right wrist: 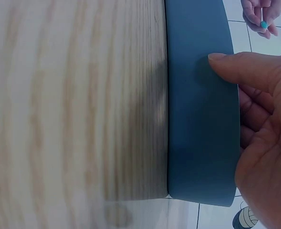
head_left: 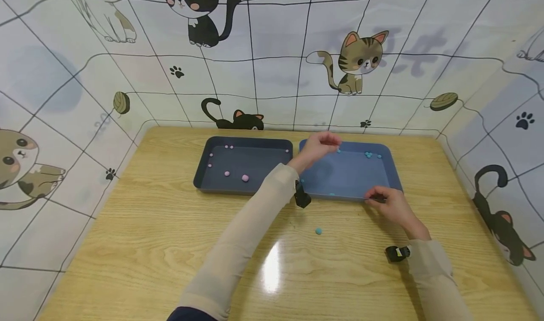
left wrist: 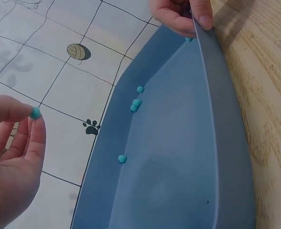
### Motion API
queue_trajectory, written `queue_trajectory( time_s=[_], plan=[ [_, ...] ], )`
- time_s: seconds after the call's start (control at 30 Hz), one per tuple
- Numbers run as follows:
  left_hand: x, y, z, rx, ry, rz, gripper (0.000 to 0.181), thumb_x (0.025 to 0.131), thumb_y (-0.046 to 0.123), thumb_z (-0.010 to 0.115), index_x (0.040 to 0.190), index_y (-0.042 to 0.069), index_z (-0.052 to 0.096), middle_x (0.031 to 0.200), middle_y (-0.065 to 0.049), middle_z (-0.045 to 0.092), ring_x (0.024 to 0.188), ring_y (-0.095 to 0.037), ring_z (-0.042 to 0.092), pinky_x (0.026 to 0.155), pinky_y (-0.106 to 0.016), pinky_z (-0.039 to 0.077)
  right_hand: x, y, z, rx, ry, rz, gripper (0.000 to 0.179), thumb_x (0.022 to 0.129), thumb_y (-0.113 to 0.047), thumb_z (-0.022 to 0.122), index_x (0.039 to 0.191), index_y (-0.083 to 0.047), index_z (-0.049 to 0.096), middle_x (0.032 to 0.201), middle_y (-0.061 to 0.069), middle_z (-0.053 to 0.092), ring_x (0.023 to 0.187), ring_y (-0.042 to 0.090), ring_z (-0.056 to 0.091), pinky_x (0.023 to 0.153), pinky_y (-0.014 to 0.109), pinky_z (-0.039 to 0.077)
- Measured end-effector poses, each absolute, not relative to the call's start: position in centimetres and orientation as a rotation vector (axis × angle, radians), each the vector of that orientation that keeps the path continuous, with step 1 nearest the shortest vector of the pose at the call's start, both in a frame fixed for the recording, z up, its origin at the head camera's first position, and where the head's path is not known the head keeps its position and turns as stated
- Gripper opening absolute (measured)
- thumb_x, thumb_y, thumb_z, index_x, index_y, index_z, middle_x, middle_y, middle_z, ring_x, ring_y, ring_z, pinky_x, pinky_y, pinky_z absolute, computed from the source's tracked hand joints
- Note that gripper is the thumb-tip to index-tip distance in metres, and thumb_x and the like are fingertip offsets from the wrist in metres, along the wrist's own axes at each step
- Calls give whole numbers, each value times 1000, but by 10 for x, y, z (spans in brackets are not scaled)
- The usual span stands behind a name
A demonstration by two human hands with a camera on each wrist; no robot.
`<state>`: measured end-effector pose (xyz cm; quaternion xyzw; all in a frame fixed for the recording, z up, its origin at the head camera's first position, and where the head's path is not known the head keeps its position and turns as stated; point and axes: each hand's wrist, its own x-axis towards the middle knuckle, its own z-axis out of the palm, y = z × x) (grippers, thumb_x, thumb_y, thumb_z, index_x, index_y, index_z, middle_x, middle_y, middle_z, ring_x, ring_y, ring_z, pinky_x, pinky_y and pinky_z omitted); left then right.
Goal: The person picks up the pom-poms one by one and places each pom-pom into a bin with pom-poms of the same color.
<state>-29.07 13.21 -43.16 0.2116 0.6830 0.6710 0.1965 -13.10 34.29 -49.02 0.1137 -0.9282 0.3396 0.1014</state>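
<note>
My left hand (head_left: 318,147) is over the far left part of the blue tray (head_left: 348,175). In the left wrist view, a small teal ball (left wrist: 35,113) is pinched between that hand's thumb and finger. My right hand (head_left: 391,206) grips the tray's near rim by its right corner. The right wrist view shows the thumb (right wrist: 245,69) on the outside of the wall, with the other fingers behind the rim. Several teal balls (left wrist: 136,103) lie in the tray along its far side. One more teal ball (head_left: 318,231) sits on the table in front of the tray.
A dark grey tray (head_left: 267,151) stands left of the blue one and holds several pink balls (head_left: 245,178), one bigger than the others. Both trays are on a wooden table (head_left: 148,245). A cat-patterned curtain (head_left: 276,75) closes off the back and sides.
</note>
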Motion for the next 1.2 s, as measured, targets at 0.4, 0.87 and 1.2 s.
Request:
queue_trajectory(
  time_s=[0.4,0.87,1.2],
  plan=[
    [-296,129,-436,575,1946,1879,20,85,-5,63,104,0,66,105,-15,65,85,-11,60,87,-36,50,-132,343,-491,333,-2738,1007,17,76,8,71,80,-7,67,79,5,66,71,-2,55,60,15,46],
    [-293,127,-434,618,1950,1877,21,86,-5,62,107,-4,64,105,-16,64,85,-10,59,80,-24,51,-130,339,-486,331,-2723,1045,16,75,8,71,80,-6,67,79,6,66,71,-1,56,60,14,45],
    [-291,118,-436,637,1956,1851,21,86,-7,61,107,-6,63,106,-18,64,92,-18,61,78,-19,50,-130,340,-487,343,-2715,1043,17,75,10,71,80,-6,67,78,7,66,70,-1,57,60,13,46]
  ],
)
